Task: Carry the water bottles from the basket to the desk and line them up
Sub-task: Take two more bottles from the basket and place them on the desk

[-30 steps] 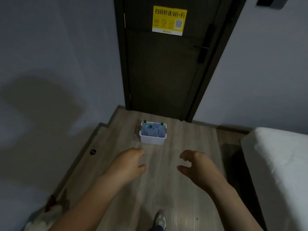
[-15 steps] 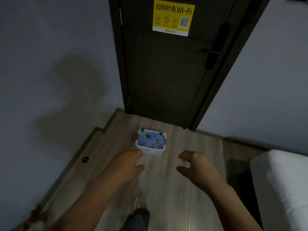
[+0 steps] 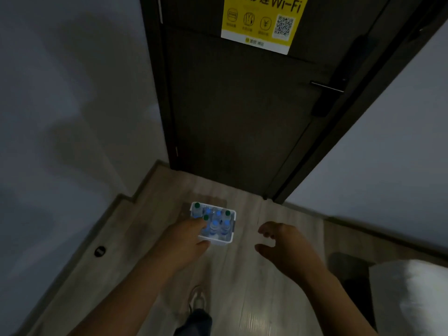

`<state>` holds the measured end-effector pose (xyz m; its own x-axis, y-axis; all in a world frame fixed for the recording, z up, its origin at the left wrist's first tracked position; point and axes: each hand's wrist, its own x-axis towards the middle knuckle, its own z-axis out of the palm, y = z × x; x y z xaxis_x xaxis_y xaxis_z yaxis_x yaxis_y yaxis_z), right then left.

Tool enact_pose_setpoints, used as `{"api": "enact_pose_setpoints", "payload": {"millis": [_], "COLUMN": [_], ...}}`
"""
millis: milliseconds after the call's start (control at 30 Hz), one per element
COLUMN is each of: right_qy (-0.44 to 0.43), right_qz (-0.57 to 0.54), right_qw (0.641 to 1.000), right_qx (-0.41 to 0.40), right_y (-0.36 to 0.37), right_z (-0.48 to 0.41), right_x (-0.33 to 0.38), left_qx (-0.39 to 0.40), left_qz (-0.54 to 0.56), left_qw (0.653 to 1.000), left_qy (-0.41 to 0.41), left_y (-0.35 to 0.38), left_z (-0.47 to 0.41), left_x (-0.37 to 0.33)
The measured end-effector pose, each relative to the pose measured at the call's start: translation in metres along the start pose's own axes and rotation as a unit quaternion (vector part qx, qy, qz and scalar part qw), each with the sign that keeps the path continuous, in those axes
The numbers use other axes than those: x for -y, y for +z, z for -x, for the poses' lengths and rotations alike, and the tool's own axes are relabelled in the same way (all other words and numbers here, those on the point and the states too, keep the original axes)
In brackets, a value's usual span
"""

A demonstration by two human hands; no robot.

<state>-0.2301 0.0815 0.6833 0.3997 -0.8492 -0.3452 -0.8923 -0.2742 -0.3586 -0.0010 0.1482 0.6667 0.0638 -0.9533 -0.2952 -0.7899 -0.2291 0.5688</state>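
White basket (image 3: 230, 235) on the wood floor (image 3: 244, 287) by a dark door (image 3: 242, 117), water bottles (image 3: 214, 226) upright inside. Both forearms reach forward. Left hand (image 3: 184, 241) overlaps the basket's near-left corner, fingers loosely bent, holding nothing. Right hand (image 3: 286, 248) beside it, fingers loosely curled, empty.

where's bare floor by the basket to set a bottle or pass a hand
Bare floor lies between the basket and the right hand, between basket and door, and left toward the wall. Inside the basket the bottles stand packed; the left hand covers its near-left corner.
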Motion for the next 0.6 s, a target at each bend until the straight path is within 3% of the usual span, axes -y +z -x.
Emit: {"api": "enact_pose_setpoints", "payload": {"millis": [433, 600], "right_qy": [-0.017, -0.037], "right_qz": [-0.003, -0.015], "right_qw": [0.999, 0.998], "right_qx": [0.027, 0.053], "right_y": [-0.004, 0.000], "right_z": [-0.150, -0.206], "right_x": [-0.038, -0.065], "left_qx": [0.016, -0.012], "left_qz": [-0.008, -0.019], "left_qw": [0.999, 0.997], "left_qy": [-0.036, -0.075], "left_y": [0.002, 0.026], "left_z": [-0.131, -0.168], "left_x": [0.024, 0.033]}}
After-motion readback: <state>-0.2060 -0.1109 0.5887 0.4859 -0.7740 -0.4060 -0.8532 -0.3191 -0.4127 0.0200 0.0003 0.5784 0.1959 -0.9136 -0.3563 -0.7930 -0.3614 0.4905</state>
